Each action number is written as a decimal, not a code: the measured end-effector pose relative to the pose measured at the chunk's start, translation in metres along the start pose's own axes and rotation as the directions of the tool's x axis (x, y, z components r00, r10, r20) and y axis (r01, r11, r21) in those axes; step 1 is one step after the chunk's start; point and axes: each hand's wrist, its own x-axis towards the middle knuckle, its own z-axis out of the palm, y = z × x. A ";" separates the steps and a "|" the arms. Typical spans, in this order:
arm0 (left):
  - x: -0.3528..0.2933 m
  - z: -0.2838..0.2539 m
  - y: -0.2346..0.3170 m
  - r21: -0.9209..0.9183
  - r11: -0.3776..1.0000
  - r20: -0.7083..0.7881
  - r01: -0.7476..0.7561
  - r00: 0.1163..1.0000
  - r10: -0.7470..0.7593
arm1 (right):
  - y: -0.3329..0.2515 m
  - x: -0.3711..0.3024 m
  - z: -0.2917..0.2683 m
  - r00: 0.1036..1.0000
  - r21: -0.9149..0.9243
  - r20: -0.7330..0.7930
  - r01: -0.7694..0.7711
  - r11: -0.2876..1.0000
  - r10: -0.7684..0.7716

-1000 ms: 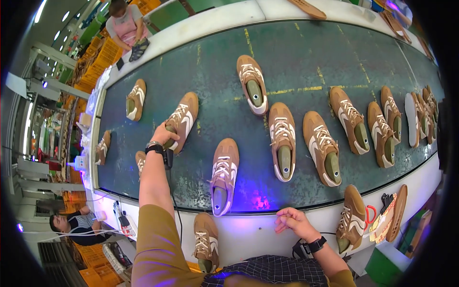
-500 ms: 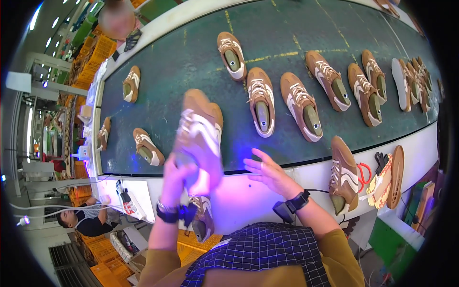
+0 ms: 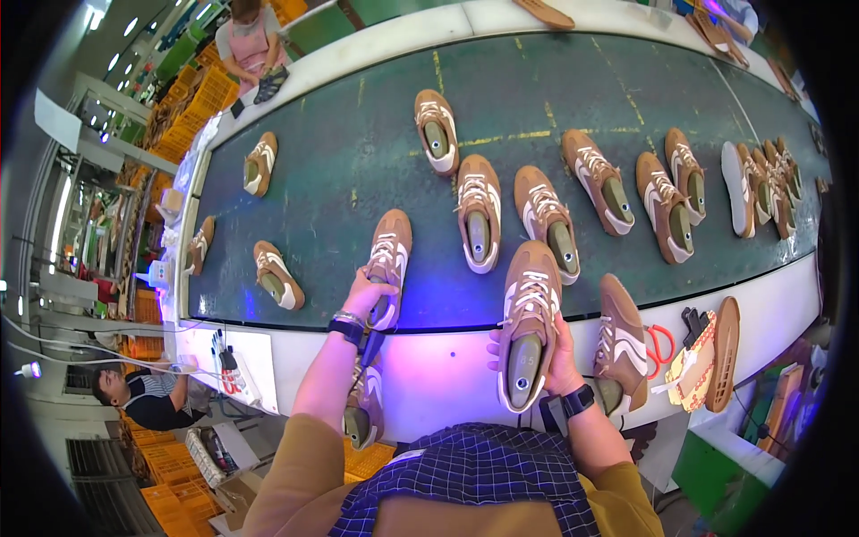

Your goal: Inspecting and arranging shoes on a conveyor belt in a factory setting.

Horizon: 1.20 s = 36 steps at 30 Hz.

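My right hand [image 3: 562, 360] holds up a brown sneaker [image 3: 531, 300] with white laces and an olive shoe last inside, its toe pointing away from me. The fingers wrap around its heel end from beneath and the right side. My left hand [image 3: 367, 294] grips the heel end of another brown sneaker [image 3: 391, 251], which is over the near edge of the dark green conveyor belt [image 3: 340, 206]. Below my left wrist, a further sneaker [image 3: 365, 403] is partly hidden by my forearm. Right of my right hand, one more sneaker [image 3: 617, 345] lies on its side on the white ledge.
Several similar sneakers [image 3: 479, 210] lie across the belt. On the ledge at right are red-handled scissors [image 3: 660, 345], a patterned packet [image 3: 693, 376] and a brown sole [image 3: 723, 353]. Pens [image 3: 222, 353] lie on a white board at left. A person [image 3: 253, 45] works across the belt.
My right hand was open and empty; now it holds a sneaker. My left hand held a sneaker up before the belt; now it grips one at the belt's near edge.
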 end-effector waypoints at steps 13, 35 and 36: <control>-0.169 0.025 0.034 -0.746 0.648 0.154 -0.153 0.907 0.392 | 0.004 -0.020 0.007 0.986 -0.141 0.157 0.069 0.988 -0.046; -0.308 0.073 0.002 -0.598 0.616 0.121 -0.513 0.702 0.702 | 0.039 -0.069 -0.019 0.953 -0.085 0.296 -0.041 0.996 0.064; -0.306 0.072 0.002 -0.602 0.618 0.129 -0.505 0.703 0.700 | 0.039 -0.074 -0.022 0.947 -0.074 0.308 -0.068 0.995 0.088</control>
